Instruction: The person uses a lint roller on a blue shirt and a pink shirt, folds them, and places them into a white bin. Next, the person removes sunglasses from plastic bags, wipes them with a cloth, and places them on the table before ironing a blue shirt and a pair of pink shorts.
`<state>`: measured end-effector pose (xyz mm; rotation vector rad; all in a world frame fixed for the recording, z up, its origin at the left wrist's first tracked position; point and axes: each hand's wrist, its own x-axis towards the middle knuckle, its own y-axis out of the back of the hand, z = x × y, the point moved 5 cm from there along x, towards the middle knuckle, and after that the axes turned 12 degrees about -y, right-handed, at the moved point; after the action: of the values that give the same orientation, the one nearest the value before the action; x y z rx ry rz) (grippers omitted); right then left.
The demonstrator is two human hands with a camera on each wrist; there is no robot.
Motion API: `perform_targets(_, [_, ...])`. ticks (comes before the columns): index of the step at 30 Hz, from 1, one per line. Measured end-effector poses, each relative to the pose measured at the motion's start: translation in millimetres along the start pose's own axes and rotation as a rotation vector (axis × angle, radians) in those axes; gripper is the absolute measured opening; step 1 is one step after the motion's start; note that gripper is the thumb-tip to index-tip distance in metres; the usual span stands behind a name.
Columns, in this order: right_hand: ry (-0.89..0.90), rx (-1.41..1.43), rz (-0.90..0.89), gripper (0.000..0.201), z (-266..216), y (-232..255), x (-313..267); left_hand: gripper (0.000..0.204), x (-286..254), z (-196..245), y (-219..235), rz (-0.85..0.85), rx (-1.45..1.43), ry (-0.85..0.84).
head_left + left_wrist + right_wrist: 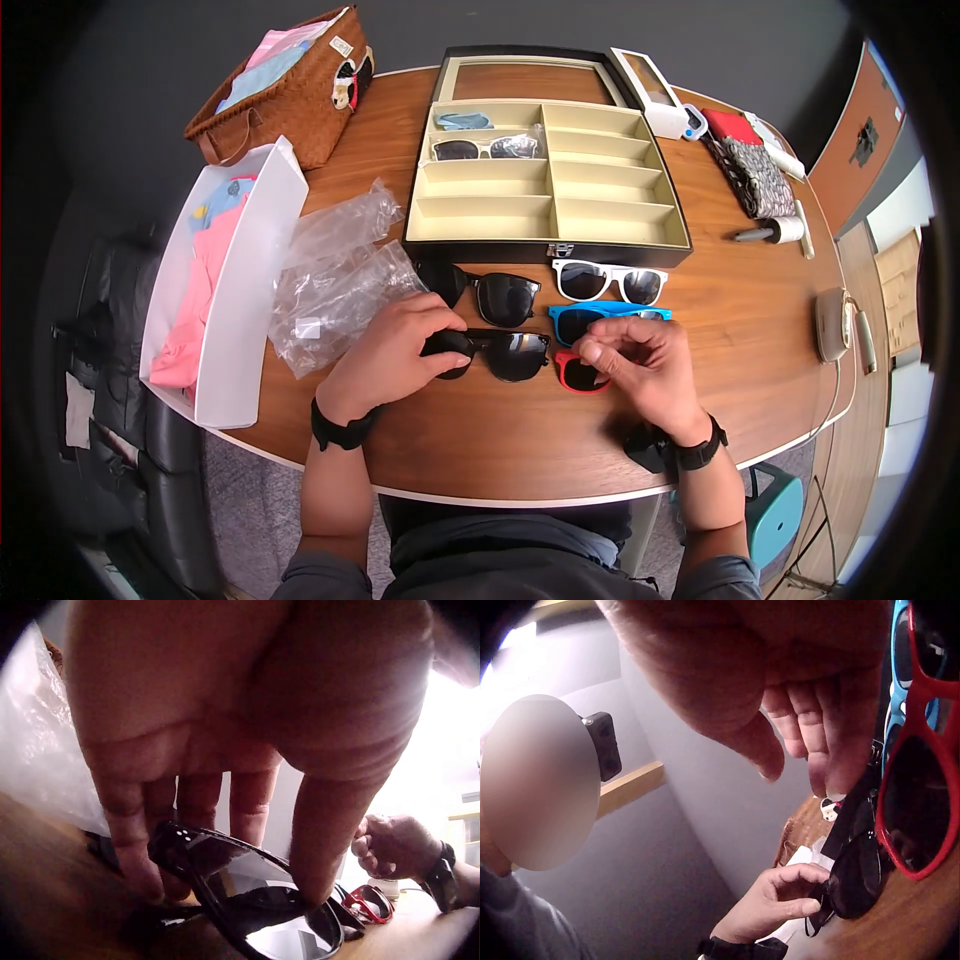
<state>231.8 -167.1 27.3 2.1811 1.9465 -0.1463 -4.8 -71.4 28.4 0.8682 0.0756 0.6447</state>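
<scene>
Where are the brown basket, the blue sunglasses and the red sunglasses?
Brown basket (290,125): head view, side wall.
Blue sunglasses (612,311): head view, upper frame edge.
Red sunglasses (917,806): right wrist view, lower lens.

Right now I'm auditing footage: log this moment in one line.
left hand: grips nearer black sunglasses | right hand: empty, by red sunglasses | case: lid open

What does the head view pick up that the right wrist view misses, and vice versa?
Only the head view: the lint roller, the red cloth and the pink clothing in the white bin.

Only the right wrist view: the small black device beside the blurred area, and the wooden rail on the wall.

Both: the left hand at the dark sunglasses, the right hand, the red sunglasses and the blue sunglasses.
</scene>
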Motion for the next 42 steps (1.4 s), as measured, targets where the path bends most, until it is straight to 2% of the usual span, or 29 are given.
perform_targets(9, [-0.010,0.032,0.008,0.015,-4,2,0,0.030,5,5,-2,0.063,0.028,-0.087])
perform_targets(14, [0.007,0.014,0.030,0.012,-2,7,0,0.026,9,28,29,0.114,0.091,-0.084])
perform_targets(18, [0.053,0.031,0.038,0.016,-7,5,-2,0.022,29,40,61,0.080,0.232,-0.133])
perform_targets(21, [0.056,0.013,0.036,0.016,-6,6,-2,0.022,64,20,80,0.063,0.361,-0.111])
perform_targets(23, [0.050,0.017,0.046,0.016,-5,7,-2,0.024,94,-3,85,0.074,0.400,-0.028])
perform_targets(26, [0.047,0.023,0.056,0.016,-5,9,-1,0.023,144,-56,75,0.125,0.466,-0.077])
perform_targets(28, [0.052,0.024,0.056,0.016,-5,10,1,0.022,159,-68,72,0.236,0.601,-0.142])
perform_targets(29, [0.052,0.024,0.052,0.016,-5,10,1,0.022,166,-78,71,0.239,0.602,-0.147])
perform_targets(31, [0.056,0.022,0.051,0.016,-5,11,1,0.025,177,-99,68,0.100,0.579,0.012])
perform_targets(32, [0.049,0.025,0.051,0.016,-4,11,2,0.024,180,-103,68,0.051,0.612,0.045])
perform_targets(39, [0.041,0.006,0.049,0.018,-6,11,2,0.011,182,-105,72,0.035,0.521,-0.012])
perform_targets(41, [0.049,0.004,0.049,0.018,-6,11,2,0.010,178,-94,75,0.098,0.502,-0.123])
perform_targets(42, [0.056,0.000,0.048,0.017,-7,11,2,0.010,175,-89,76,0.100,0.503,-0.124])
